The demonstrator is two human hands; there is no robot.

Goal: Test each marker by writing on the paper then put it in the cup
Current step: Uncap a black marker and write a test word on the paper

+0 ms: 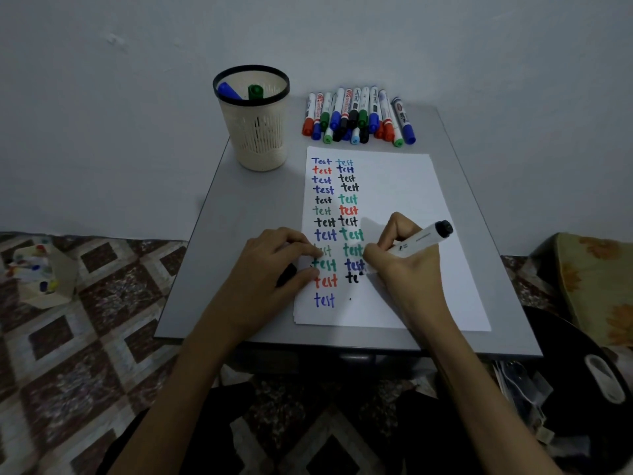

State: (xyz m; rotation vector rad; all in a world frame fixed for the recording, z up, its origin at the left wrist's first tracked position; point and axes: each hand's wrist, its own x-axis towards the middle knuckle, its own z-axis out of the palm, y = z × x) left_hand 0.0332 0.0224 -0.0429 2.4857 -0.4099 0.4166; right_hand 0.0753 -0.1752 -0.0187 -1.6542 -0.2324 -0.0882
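Observation:
My right hand (400,258) grips a white marker with a black end (424,236), its tip down on the white paper (404,186) beside a half-written black "te". Two columns of coloured "test" words fill the sheet's left side. My left hand (274,265) rests on the paper's left edge with a small black cap (287,274) held under its fingers. A cream mesh cup with a black rim (255,132) stands at the table's back left and holds a blue marker (228,91) and a green marker (255,92). Several capped markers (358,116) lie in a row behind the paper.
The small grey table (222,234) stands against a pale wall, above a patterned floor. An open carton with coloured bits (37,272) lies on the floor at left. A black round object (582,378) and patterned fabric (603,282) sit at right.

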